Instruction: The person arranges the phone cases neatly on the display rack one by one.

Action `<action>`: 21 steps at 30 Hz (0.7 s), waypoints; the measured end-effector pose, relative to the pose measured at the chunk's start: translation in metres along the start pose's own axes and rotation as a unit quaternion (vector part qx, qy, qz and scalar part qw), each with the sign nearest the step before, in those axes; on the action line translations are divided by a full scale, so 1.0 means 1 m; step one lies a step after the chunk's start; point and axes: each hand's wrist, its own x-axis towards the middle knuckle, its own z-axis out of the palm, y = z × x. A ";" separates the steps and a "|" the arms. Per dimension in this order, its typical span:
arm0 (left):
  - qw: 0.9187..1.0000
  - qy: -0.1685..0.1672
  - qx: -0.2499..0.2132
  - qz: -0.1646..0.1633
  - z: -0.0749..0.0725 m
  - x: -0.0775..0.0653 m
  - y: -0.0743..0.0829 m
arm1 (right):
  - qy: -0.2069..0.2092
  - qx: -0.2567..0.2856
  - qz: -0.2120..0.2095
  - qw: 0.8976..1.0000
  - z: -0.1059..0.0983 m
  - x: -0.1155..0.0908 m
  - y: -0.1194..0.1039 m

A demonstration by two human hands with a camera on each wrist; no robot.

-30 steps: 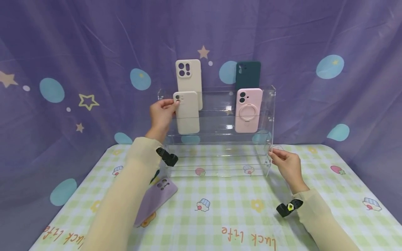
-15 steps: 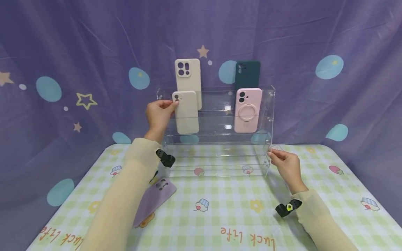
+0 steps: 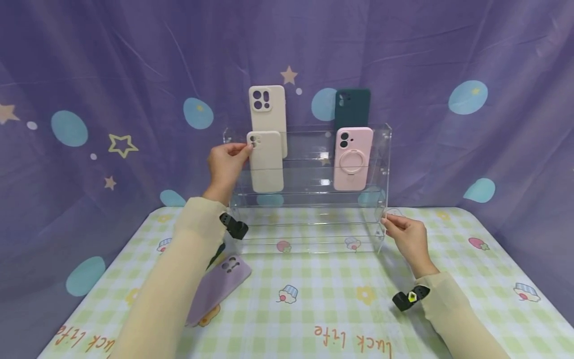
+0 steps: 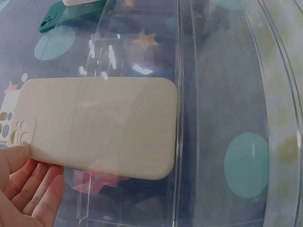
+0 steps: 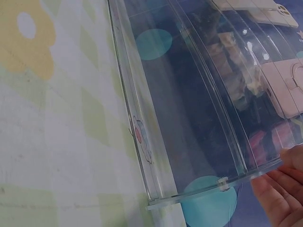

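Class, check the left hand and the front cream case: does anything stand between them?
Nothing visible does. The left hand pinches the front cream case by its edge near the camera holes; the rear cream case stands behind it, not between them.

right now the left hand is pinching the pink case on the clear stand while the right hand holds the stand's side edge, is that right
The colour is wrong: the left hand pinches the front cream case on the clear stand, as the left wrist view shows. The right hand does hold the stand's side edge.
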 end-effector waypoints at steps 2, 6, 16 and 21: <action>1.000 -0.008 0.006 -0.007 0.000 0.001 0.002 | 0.002 -0.002 -0.001 1.000 0.000 0.000 0.000; 1.000 -0.016 0.015 -0.015 -0.001 0.002 0.003 | 0.000 -0.003 0.000 1.000 0.001 -0.001 -0.001; 0.999 -0.021 0.034 -0.016 -0.006 0.002 0.000 | 0.001 -0.002 -0.004 1.000 0.000 -0.001 -0.004; 0.999 -0.032 0.034 -0.011 -0.006 0.002 0.000 | 0.004 -0.002 -0.005 1.000 0.000 -0.001 -0.003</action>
